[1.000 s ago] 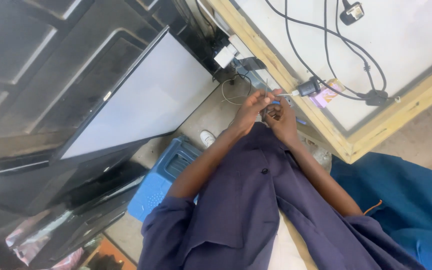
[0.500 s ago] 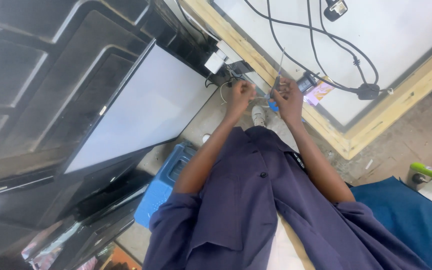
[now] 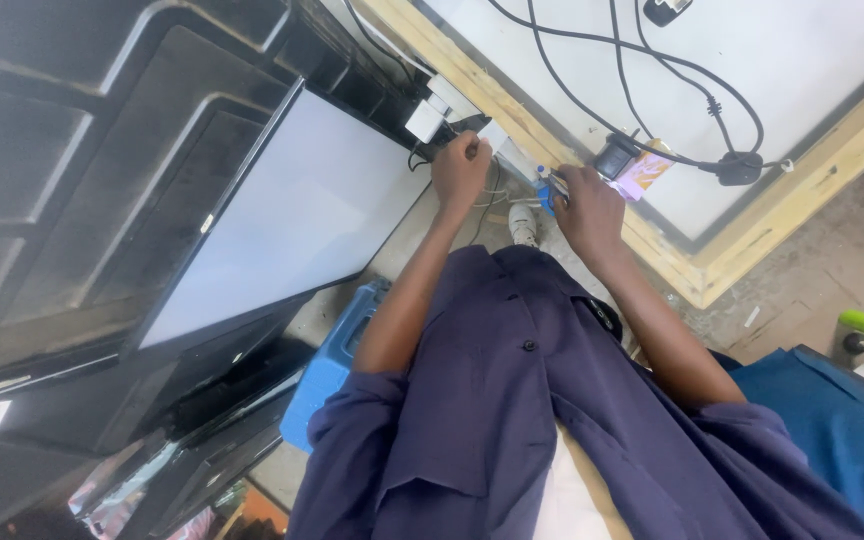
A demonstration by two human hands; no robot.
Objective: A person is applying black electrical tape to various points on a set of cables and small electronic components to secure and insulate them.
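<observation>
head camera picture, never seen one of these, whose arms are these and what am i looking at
The camera sits on a person's head and looks down, so the arms in rolled dark blue sleeves are the wearer's own. The left hand touches small white blocks beside a large flat white-faced panel in a black frame. The right hand pinches a small blue-handled tool; its tip is too small to make out. Beyond lies a wood-framed white board with black cables across it, and a blue plastic box below.
</observation>
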